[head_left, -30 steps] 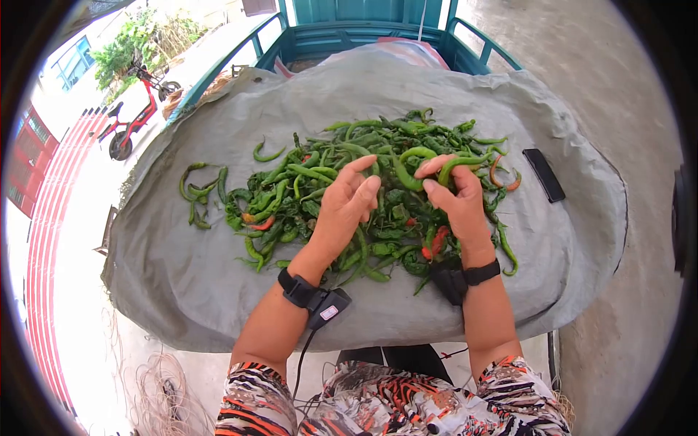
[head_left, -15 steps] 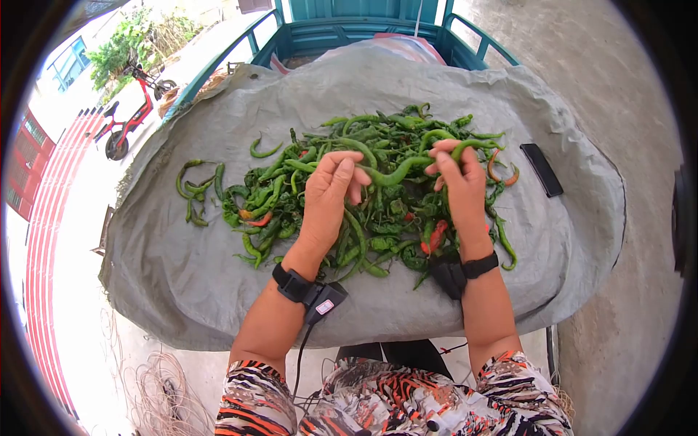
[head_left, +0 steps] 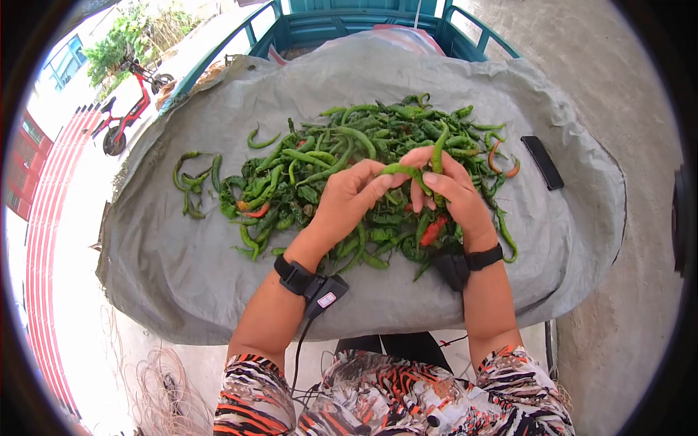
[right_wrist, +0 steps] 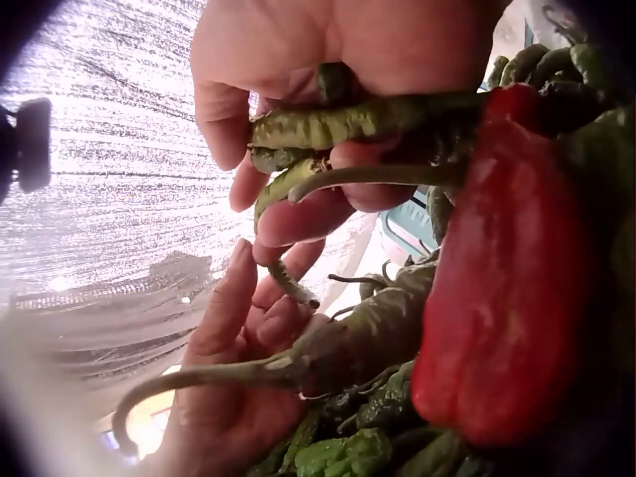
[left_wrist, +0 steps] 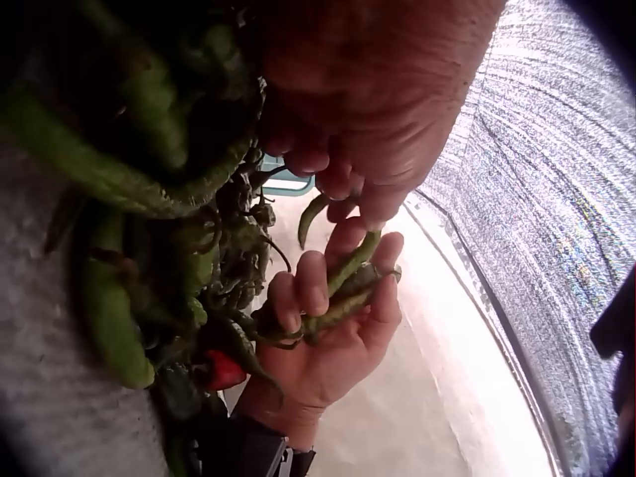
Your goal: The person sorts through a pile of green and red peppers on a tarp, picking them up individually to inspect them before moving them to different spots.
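Over a pile of green peppers, the two hands almost meet. Thumb and fingertips of my left hand pinch one end of a curved green pepper; in the left wrist view the left hand is above the right hand. My right hand grips that pepper's other part together with an upright green pepper. In the right wrist view, several green peppers lie among the right hand's curled fingers, and a red pepper is close beside them.
The pile rests on a grey sheet. A few peppers lie apart at the left, a black phone at the right. Behind is a teal cart bed; a red scooter stands far left.
My left hand has moved right, up to my right hand, and now pinches the curved pepper's end. The right hand has come slightly left and lower, and one pepper in it now points upward.
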The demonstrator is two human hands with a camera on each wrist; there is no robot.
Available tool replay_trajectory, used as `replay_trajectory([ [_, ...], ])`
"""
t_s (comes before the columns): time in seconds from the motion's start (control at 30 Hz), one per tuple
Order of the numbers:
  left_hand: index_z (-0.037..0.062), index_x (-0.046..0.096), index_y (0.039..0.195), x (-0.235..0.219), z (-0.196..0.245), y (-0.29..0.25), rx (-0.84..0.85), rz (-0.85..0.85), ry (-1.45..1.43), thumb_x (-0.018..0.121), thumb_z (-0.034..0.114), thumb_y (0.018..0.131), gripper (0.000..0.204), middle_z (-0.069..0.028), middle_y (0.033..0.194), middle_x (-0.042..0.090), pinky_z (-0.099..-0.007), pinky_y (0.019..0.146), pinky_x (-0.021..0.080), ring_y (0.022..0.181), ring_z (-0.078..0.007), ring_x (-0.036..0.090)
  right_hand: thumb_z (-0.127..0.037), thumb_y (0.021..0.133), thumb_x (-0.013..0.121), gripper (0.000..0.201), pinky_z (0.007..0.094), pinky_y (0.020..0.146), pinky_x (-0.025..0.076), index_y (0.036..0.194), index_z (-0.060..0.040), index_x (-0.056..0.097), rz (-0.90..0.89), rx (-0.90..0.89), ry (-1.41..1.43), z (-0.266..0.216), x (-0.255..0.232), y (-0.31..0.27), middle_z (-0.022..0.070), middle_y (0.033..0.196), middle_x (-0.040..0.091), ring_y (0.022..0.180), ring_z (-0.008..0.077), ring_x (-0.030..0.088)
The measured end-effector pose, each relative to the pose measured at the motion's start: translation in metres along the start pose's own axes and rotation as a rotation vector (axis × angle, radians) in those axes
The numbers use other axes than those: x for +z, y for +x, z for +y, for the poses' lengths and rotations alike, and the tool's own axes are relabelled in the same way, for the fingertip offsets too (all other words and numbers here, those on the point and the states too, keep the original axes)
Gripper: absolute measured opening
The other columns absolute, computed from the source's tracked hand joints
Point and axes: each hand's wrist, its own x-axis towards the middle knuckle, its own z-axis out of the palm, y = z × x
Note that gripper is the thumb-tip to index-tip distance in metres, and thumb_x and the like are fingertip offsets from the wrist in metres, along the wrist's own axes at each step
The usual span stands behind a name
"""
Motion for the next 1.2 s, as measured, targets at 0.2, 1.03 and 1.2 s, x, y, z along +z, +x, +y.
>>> replay_trajectory([
  [0.2,0.0056,0.061,0.1,0.001,0.004,-0.001,0.001,0.193,-0.08,0.053,0.028,0.104,0.025,0.006,0.066,0.047,-0.0197,0.052,0.033,0.057,-0.0027,0.04,-0.018,0.097,0.054,0.027,0.0197,0.054,0.041,0.12,-0.005,0.061,0.165,0.045,-0.116,0.006,-0.005,0.004,0.004,0.092,0.067,0.063,0.0057,0.056],
  [1.03,0.0058,0.065,0.116,0.007,0.003,-0.003,0.147,0.091,0.165,0.075,0.017,0.088,0.031,0.0014,0.067,0.055,-0.0243,0.057,0.042,0.06,-0.0069,0.05,-0.018,0.08,0.074,0.032,0.0328,0.077,0.052,0.109,-0.0074,0.066,0.122,0.121,-0.549,0.012,0.005,0.009,0.0107,0.095,0.069,0.085,0.0221,0.068],
  [1.2,0.0051,0.064,0.112,0.003,0.001,-0.004,0.162,0.011,0.197,0.071,0.015,0.092,0.023,0.0018,0.073,0.058,-0.0222,0.06,0.043,0.064,-0.004,0.051,-0.025,0.081,0.073,0.041,0.0388,0.08,0.052,0.118,-0.0105,0.061,0.072,-0.122,-0.839,0.015,0.013,0.007,0.0135,0.099,0.069,0.093,0.0326,0.067],
])
